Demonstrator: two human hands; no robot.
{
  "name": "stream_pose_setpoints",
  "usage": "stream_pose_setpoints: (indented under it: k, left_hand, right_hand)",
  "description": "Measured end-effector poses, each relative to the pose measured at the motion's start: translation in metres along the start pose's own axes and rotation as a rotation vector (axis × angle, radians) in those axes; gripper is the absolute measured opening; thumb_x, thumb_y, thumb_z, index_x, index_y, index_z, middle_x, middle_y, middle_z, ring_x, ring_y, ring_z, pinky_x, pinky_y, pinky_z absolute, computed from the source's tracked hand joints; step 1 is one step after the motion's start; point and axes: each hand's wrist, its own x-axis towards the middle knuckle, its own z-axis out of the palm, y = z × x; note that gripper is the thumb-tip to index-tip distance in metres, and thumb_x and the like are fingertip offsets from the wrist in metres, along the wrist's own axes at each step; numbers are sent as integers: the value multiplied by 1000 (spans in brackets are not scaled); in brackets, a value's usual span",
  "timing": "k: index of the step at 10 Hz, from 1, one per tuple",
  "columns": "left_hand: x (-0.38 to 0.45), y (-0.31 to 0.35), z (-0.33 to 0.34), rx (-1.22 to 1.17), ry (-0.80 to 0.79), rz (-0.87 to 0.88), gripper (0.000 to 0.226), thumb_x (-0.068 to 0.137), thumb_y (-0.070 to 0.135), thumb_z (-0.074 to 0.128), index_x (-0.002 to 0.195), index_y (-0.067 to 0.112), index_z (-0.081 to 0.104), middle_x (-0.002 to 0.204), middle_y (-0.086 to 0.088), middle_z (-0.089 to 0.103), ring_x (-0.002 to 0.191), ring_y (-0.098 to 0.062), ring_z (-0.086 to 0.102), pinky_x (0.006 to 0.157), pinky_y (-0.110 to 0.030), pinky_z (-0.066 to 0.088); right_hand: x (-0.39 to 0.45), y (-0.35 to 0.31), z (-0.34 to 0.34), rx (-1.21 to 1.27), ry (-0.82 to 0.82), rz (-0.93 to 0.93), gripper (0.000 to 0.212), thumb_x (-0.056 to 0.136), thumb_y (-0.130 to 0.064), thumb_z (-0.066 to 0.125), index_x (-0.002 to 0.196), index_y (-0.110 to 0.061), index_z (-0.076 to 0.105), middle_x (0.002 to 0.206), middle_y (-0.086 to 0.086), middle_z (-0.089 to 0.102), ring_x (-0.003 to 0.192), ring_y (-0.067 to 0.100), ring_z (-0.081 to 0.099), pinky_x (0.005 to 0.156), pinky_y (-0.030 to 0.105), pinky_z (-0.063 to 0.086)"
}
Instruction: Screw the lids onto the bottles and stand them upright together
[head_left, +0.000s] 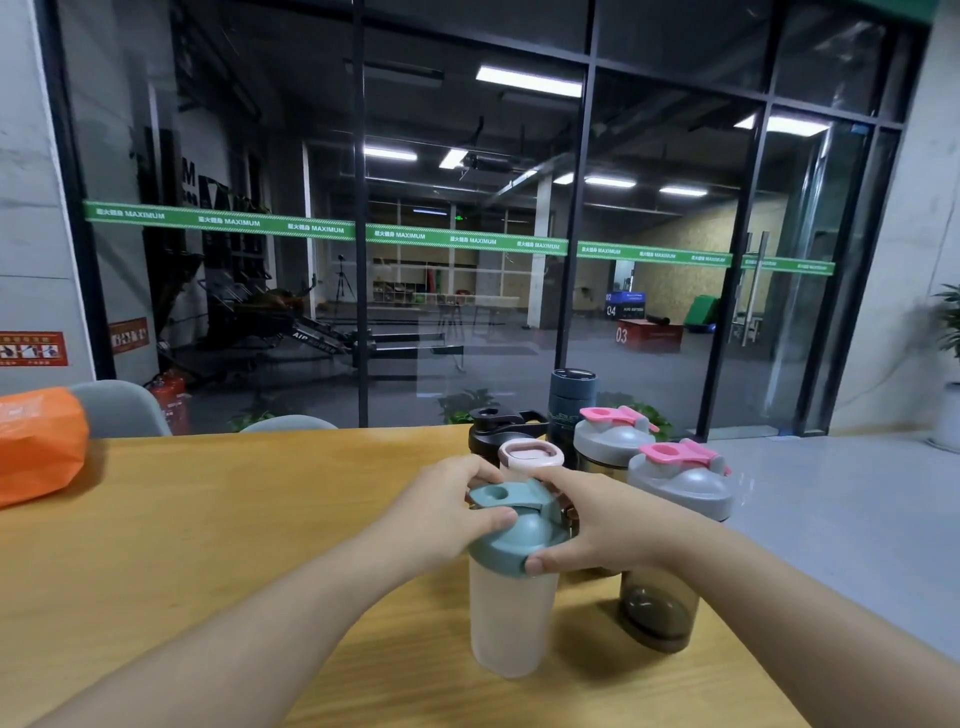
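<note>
Both hands curl round the green lid (511, 525) of a frosted bottle (511, 618). The left hand (441, 512) wraps the lid's left side, its thumb lying across the dome and its fingers reaching over the far edge. The right hand (587, 525) clasps the right side, thumb pressed on the lid's lower rim, forefinger stretched along the top by the flip cap. The lid sits on the bottle's mouth, and the bottle stands upright on the wooden table (208, 545), near its right edge.

Just beside it to the right stands a smoky bottle (660, 608) with a grey lid and pink cap. Behind that is a second grey-lidded bottle (610, 441), also with a pink cap. A pink-lidded bottle (530, 457) shows just behind the hands, with a black bottle (493, 431) to its left and a tall dark flask (571, 400) at the back. All stand upright in one close group.

An orange bag (36, 447) lies at the table's far left, well apart from the bottles.
</note>
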Motion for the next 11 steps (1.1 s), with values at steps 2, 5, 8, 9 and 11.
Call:
stream_pose_setpoints:
  k: [2,5,8,9,11]
  left_hand:
    - [7,16,22,-21,48,30,35,82,33,71,114,28,59,112,13,56,102,-7,52,86,-22,43]
    - [8,28,45,-97,111,27,32,83,32,69,113,27,57,113,11,56,101,-7,54,80,-20,44]
    - [-9,24,36,-111,-75,96,55,93,21,55,144,32,36,139,10,49,124,-8,47,102,-24,39]
    - [-13,21,32,-49,-146,92,61,96,24,49,151,30,21,153,11,31,138,-10,33,111,-26,30]
    - [-19,11,17,-12,-157,52,62,98,25,45,151,36,14,153,14,31,139,-11,33,112,-34,32]
  right_hand:
    - [-5,1,-10,-106,31,-60,65,72,-44,73,128,-33,43,116,-12,50,104,8,51,91,29,47]
    - [-6,6,-15,-240,28,-3,57,72,-46,67,124,-32,50,111,-9,53,101,11,52,88,30,48]
    - [-11,0,-16,-294,-10,96,46,73,-51,62,113,-29,52,108,-6,53,98,13,54,86,32,50]
    - [-10,-3,-16,-328,-27,115,46,74,-45,64,114,-25,52,108,-3,54,97,15,55,83,31,51]
    - [-10,-24,-24,-287,-36,110,45,82,-46,63,120,-24,51,105,-8,57,92,11,56,72,21,46]
